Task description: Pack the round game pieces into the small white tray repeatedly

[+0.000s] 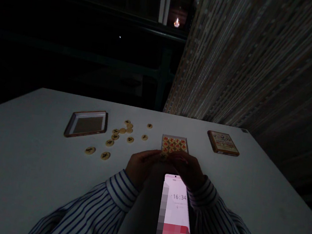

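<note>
A small box (187, 146) holds rows of round Chinese chess pieces (173, 145) with red characters. At its near left corner is my left hand (140, 166), fingers together and pressed to the box's side. My right hand (189, 168) curls over the near right part of the box, hiding some pieces there. One piece with a dark character (163, 156) shows between the fingertips of both hands; whether it is held or lies in the box I cannot tell. Left of the box, several loose dark-marked pieces (114, 137) are scattered on the white table (39, 170).
A lit phone (175, 210) showing a time lies just below my hands. To the left sits an open shallow lid or tray (87, 123); a closed printed box (223, 142) is at the right. A string curtain (219, 64) hangs behind the table. The room is dark.
</note>
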The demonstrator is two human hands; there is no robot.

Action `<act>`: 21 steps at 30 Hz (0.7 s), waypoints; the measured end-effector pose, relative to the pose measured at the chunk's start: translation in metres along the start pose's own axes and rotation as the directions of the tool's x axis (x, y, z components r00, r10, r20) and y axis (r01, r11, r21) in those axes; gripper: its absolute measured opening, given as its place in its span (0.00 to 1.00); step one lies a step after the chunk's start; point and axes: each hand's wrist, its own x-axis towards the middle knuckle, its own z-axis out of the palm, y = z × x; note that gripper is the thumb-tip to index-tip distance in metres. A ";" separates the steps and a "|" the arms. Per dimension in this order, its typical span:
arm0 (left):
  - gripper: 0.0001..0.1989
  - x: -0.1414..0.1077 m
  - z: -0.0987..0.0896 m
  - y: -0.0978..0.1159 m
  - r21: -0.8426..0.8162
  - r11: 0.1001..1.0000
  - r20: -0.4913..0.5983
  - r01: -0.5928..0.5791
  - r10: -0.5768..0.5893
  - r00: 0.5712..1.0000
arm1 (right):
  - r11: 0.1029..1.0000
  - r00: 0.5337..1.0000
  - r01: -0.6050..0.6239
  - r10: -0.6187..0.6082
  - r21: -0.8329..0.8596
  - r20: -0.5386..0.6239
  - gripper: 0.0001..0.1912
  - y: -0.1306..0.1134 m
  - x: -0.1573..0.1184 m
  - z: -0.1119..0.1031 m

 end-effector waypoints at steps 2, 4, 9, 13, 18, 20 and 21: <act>0.12 0.000 -0.001 -0.001 0.015 1.000 0.004 -0.012 0.012 1.000 | 1.000 1.000 0.009 -0.009 0.000 0.013 0.05 0.001 0.000 0.000; 0.12 0.001 -0.002 -0.002 0.037 0.999 0.013 -0.020 0.019 1.000 | 1.000 1.000 0.012 -0.012 -0.002 0.012 0.05 0.001 0.000 -0.001; 0.11 0.001 -0.003 -0.005 0.143 0.986 0.035 -0.087 0.083 0.996 | 1.000 0.999 0.026 -0.025 -0.017 0.029 0.07 0.002 0.000 -0.002; 0.10 0.001 -0.003 -0.006 0.159 0.980 0.070 -0.119 0.109 0.992 | 0.999 0.999 0.025 -0.025 -0.022 0.026 0.06 0.002 0.000 -0.002; 0.10 0.001 -0.003 -0.005 0.145 0.987 0.080 -0.072 0.061 0.995 | 1.000 1.000 0.008 -0.008 -0.017 0.006 0.06 0.000 -0.001 0.000; 0.10 0.000 -0.003 -0.004 0.133 0.989 0.075 -0.058 0.049 0.996 | 1.000 1.000 0.018 -0.018 -0.016 0.002 0.06 -0.001 0.000 0.000; 0.10 0.000 -0.002 -0.004 0.127 0.990 0.073 -0.054 0.045 0.996 | 1.000 1.000 0.023 -0.023 -0.020 0.002 0.06 -0.001 0.000 0.000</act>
